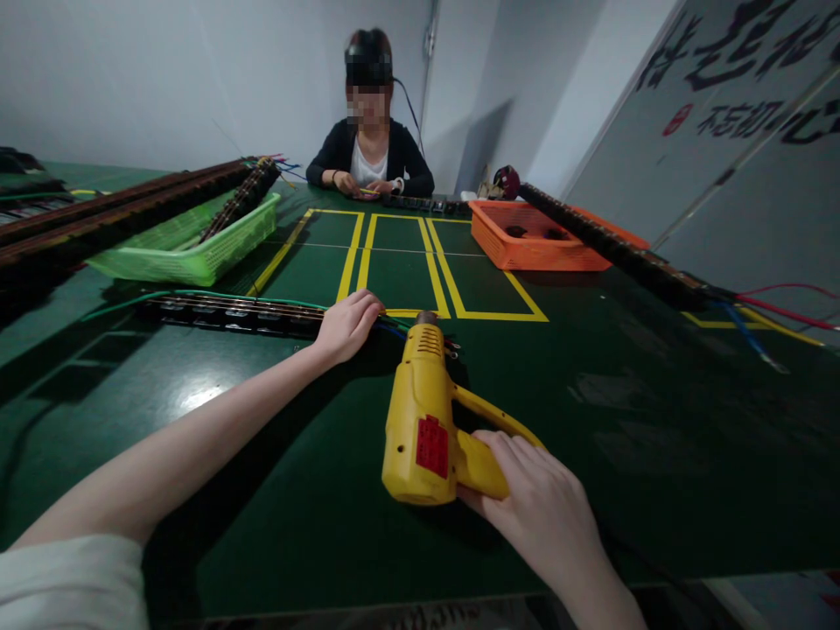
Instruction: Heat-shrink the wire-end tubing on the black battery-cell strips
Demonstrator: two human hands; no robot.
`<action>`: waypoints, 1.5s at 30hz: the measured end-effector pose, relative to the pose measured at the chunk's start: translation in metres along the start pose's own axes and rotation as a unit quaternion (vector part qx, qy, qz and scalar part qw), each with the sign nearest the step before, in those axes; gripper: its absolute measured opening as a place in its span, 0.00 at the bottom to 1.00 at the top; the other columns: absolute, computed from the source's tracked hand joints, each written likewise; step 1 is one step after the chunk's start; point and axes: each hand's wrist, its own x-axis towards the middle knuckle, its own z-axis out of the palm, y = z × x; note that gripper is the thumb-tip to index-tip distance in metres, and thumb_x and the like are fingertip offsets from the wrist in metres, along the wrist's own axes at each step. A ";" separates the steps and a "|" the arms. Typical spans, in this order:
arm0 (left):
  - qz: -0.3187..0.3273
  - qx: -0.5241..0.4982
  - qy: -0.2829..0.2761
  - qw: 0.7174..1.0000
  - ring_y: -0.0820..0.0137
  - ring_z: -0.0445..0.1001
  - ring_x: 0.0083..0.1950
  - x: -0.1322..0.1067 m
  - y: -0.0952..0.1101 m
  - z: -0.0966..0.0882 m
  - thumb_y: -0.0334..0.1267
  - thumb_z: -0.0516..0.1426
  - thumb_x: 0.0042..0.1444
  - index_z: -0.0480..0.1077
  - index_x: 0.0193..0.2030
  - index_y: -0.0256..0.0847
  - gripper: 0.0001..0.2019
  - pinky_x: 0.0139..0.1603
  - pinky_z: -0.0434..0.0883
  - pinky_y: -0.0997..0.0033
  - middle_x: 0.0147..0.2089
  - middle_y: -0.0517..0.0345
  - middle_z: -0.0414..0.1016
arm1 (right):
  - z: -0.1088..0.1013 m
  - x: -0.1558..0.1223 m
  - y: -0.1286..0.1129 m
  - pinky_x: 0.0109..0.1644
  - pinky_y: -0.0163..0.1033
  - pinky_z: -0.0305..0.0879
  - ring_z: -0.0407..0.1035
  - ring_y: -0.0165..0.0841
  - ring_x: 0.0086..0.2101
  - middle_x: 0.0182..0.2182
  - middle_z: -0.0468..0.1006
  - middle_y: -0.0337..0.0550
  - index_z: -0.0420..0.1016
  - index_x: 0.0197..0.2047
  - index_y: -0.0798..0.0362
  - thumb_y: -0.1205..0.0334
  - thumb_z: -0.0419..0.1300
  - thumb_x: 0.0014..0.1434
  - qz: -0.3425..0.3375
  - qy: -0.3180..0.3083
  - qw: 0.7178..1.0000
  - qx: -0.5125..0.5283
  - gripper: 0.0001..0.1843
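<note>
And here, one yellow heat gun (412, 437) is held over the near middle of the tabletop (295, 525), its handle wrapped by the right hand (538, 494); the fingers on its underside are hidden, and the forearm is cut off by the bottom edge. The nozzle is pointed away, towards a few loose wires (394, 327), partly covered by the gun, so no sure count can be made. Just left of them, the wired end of one dark strip (236, 313) is gripped by the left hand (350, 325), curled narrow; what lies beneath the palm is concealed.

Two baskets are counted: one green (229, 249), crossed by long strips cut off at the left edge, their number hard to tell; one orange (538, 249), with one strip (617, 249) laid across it and its dark contents barely made out. Three yellow-taped boxes (403, 219) are marked between them. Across the tabletop, one co-worker (371, 162) is seen seated, the small item in that person's hands too indistinct to name.
</note>
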 end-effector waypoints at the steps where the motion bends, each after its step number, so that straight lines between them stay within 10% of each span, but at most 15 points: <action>1: 0.004 -0.002 -0.002 1.000 0.67 0.72 0.43 0.000 0.000 0.000 0.46 0.37 0.68 0.70 0.40 0.39 0.23 0.44 0.66 0.69 0.42 0.53 0.72 | 0.000 0.000 0.003 0.39 0.41 0.66 0.73 0.36 0.37 0.37 0.77 0.43 0.67 0.48 0.54 0.49 0.62 0.57 0.004 0.002 1.000 -0.005 0.21; 22: 0.033 -0.124 0.074 0.989 0.68 0.71 0.43 0.000 0.005 -0.009 0.42 0.40 0.67 0.68 0.36 0.39 0.19 0.47 0.69 0.67 0.39 0.51 0.71 | 0.011 -0.001 -0.050 0.42 0.44 0.69 0.72 0.39 0.36 0.38 0.77 0.44 0.68 0.49 0.57 0.57 0.71 0.46 -0.064 0.016 0.995 0.070 0.29; 31: 0.001 -0.065 0.117 0.991 0.69 0.70 0.40 -0.001 -0.028 -0.022 0.41 0.41 0.67 0.68 0.35 0.39 0.18 0.44 0.68 0.69 0.38 0.53 0.70 | -0.018 0.021 -0.044 0.51 0.39 0.68 0.70 0.36 0.43 0.43 0.76 0.37 0.71 0.47 0.48 0.49 0.71 0.45 -0.072 -0.106 0.974 0.184 0.28; 37: 0.031 -0.122 0.083 0.989 0.71 0.69 0.39 -0.003 -0.026 -0.011 0.40 0.42 0.67 0.68 0.37 0.38 0.17 0.42 0.66 0.71 0.37 0.54 0.68 | -0.048 0.085 -0.023 0.49 0.37 0.66 0.69 0.32 0.44 0.44 0.75 0.40 0.71 0.47 0.47 0.59 0.54 0.64 -0.131 -0.125 0.965 0.188 0.10; 45: 0.045 -0.162 0.115 0.979 0.72 0.65 0.35 -0.003 -0.026 -0.013 0.39 0.41 0.68 0.64 0.32 0.39 0.16 0.39 0.65 0.72 0.32 0.57 0.64 | 0.050 0.217 -0.025 0.46 0.47 0.69 0.69 0.35 0.44 0.49 0.71 0.46 0.69 0.51 0.54 0.54 0.58 0.62 -0.080 -0.074 0.990 0.091 0.17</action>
